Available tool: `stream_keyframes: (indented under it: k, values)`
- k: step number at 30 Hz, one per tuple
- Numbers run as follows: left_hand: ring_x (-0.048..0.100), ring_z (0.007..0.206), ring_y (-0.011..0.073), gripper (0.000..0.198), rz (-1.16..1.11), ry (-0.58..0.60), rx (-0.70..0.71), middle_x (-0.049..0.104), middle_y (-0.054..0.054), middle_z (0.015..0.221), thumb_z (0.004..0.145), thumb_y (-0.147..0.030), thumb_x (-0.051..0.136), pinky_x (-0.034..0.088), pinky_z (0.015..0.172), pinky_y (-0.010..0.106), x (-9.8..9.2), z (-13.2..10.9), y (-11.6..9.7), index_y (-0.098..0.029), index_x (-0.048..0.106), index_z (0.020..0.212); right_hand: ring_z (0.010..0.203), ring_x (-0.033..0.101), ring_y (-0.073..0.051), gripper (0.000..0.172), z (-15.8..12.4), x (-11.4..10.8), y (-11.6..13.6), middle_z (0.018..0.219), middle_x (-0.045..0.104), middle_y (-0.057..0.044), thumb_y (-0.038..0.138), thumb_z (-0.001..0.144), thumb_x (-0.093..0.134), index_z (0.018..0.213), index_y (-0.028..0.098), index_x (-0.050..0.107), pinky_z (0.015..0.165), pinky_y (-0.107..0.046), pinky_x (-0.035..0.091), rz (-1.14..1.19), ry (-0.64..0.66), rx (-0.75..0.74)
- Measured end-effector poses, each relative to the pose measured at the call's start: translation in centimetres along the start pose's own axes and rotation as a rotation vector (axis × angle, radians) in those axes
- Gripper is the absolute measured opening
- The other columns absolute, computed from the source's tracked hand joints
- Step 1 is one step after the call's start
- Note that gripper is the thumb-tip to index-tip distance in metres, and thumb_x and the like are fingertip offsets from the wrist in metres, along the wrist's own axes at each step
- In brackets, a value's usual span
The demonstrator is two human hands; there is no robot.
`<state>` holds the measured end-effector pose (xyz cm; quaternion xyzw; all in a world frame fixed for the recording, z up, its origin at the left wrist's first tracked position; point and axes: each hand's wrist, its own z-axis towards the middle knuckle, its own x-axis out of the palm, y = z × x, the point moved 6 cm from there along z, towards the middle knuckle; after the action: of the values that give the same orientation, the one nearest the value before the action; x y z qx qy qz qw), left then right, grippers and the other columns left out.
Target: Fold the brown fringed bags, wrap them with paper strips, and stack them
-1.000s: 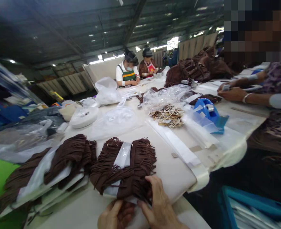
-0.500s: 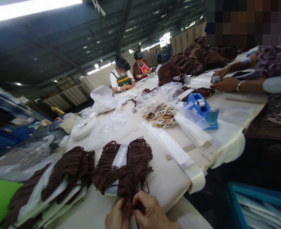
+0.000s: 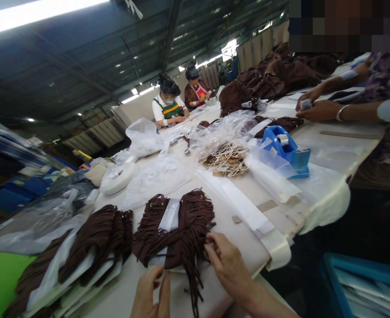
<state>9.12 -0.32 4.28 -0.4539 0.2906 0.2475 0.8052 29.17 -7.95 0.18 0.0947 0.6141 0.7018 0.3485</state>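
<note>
A bundle of dark brown fringe strands (image 3: 178,229) with a white strip (image 3: 168,216) across it lies on the cream table (image 3: 241,247) in front of me. My left hand (image 3: 150,293) pinches the bundle's near edge between thumb and fingers. My right hand (image 3: 228,263) rests with its fingers spread on the right side of the bundle, touching the strands. A few strands (image 3: 193,287) hang loose toward me between the hands.
A stack of more brown fringe on white cards (image 3: 82,247) lies to the left. A blue tape dispenser (image 3: 286,150), clear plastic bags (image 3: 224,130), string tags (image 3: 226,159) and a white tape roll (image 3: 117,176) sit farther back. A co-worker's hands (image 3: 317,108) are at right; two people sit far off.
My hands were pressed together on the bundle's near end; now they have parted, the right hand shifting up to the bundle's right side and the left staying low. The camera tilted slightly.
</note>
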Motion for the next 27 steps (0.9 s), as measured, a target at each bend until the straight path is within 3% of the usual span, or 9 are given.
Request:
stream_keyframes:
  k: [3, 5, 10, 16, 18, 20, 22, 25, 27]
  values:
    - [0.06, 0.095, 0.0242, 0.027, 0.169, 0.152, 0.536, 0.067, 0.005, 0.099, 0.076, -0.022, 0.057, 0.047, 0.085, 0.035, 1.6, 2.1, -2.7, -0.023, 0.061, 0.103, 0.065, 0.058, -0.014, 0.021, 2.3, 1.2, -0.3, 0.075, 0.063, -0.002, 0.011, 0.066, 0.047, 0.084, 0.019, 0.056, 0.062, -0.024, 0.046, 0.018, 0.003, 0.082]
    - [0.062, 0.088, 0.0216, 0.024, 0.205, 0.227, 0.688, 0.067, 0.005, 0.093, 0.077, -0.017, 0.051, 0.05, 0.077, 0.032, 2.5, 3.2, -3.2, -0.022, 0.06, 0.1, 0.06, 0.056, -0.013, 0.02, 3.2, 2.1, -0.3, 0.067, 0.06, 0.001, 0.008, 0.062, 0.043, 0.076, 0.019, 0.053, 0.056, -0.021, 0.044, 0.017, -0.008, 0.078]
    - [0.061, 0.07, 0.0158, 0.009, 0.173, 0.382, 0.711, 0.063, 0.001, 0.074, 0.077, -0.015, 0.052, 0.05, 0.063, 0.023, 3.5, 4.0, -3.1, -0.021, 0.056, 0.081, 0.052, 0.047, -0.012, 0.015, 3.1, 3.1, 0.0, 0.055, 0.049, 0.003, 0.008, 0.056, 0.042, 0.061, 0.021, 0.04, 0.048, -0.021, 0.037, -0.032, -0.039, -0.053]
    - [0.058, 0.068, 0.0137, 0.014, 0.168, 0.383, 0.738, 0.059, 0.0, 0.072, 0.079, -0.009, 0.047, 0.048, 0.063, 0.022, 3.4, 3.2, -2.2, -0.021, 0.052, 0.082, 0.061, 0.046, -0.017, 0.022, 0.0, 3.5, 1.8, 0.061, 0.052, -0.002, 0.002, 0.069, 0.039, 0.059, 0.021, 0.042, 0.056, -0.027, 0.037, -0.14, 0.011, -0.461]
    - [0.057, 0.068, 0.0134, 0.013, 0.155, 0.375, 0.771, 0.058, 0.0, 0.072, 0.081, -0.009, 0.046, 0.047, 0.063, 0.021, 3.4, 3.0, -1.8, -0.02, 0.051, 0.083, 0.062, 0.047, -0.017, 0.024, -0.8, 3.0, 1.9, 0.064, 0.052, -0.002, -0.001, 0.07, 0.037, 0.065, 0.021, 0.044, 0.056, -0.026, 0.038, -0.162, -0.002, -0.502]
    - [0.056, 0.069, 0.0133, 0.013, 0.139, 0.347, 0.789, 0.057, 0.001, 0.073, 0.082, -0.008, 0.044, 0.047, 0.064, 0.021, 3.4, 2.7, -1.5, -0.019, 0.05, 0.083, 0.067, 0.052, -0.016, 0.025, -0.6, 2.0, 1.0, 0.074, 0.055, -0.004, 0.0, 0.068, 0.039, 0.08, 0.02, 0.048, 0.057, -0.025, 0.041, -0.061, 0.005, -0.327]
    - [0.056, 0.072, 0.0136, 0.014, 0.143, 0.318, 0.791, 0.057, 0.002, 0.076, 0.083, -0.006, 0.043, 0.048, 0.067, 0.023, 3.5, 2.5, -1.2, -0.019, 0.05, 0.085, 0.066, 0.056, -0.014, 0.027, -0.1, 1.4, -0.9, 0.079, 0.057, -0.004, 0.005, 0.071, 0.041, 0.094, 0.018, 0.047, 0.055, -0.023, 0.043, 0.138, 0.07, 0.039]
    - [0.056, 0.074, 0.0143, 0.014, 0.162, 0.297, 0.797, 0.058, 0.004, 0.079, 0.083, -0.006, 0.043, 0.048, 0.069, 0.024, 3.5, 2.1, -0.9, -0.018, 0.05, 0.087, 0.046, 0.053, -0.011, 0.007, 0.4, 1.7, -2.5, 0.059, 0.055, 0.002, 0.022, 0.082, 0.041, 0.084, 0.018, 0.047, 0.04, -0.019, 0.037, 0.318, 0.204, 0.528]
    - [0.056, 0.074, 0.0146, 0.014, 0.163, 0.283, 0.803, 0.058, 0.004, 0.079, 0.084, -0.007, 0.044, 0.047, 0.069, 0.025, 3.5, 1.8, -0.8, -0.018, 0.051, 0.087, 0.035, 0.044, -0.009, 0.012, 1.0, 2.2, -2.4, 0.045, 0.047, 0.006, 0.027, 0.08, 0.047, 0.072, 0.019, 0.045, 0.033, -0.018, 0.029, 0.366, 0.251, 0.686]
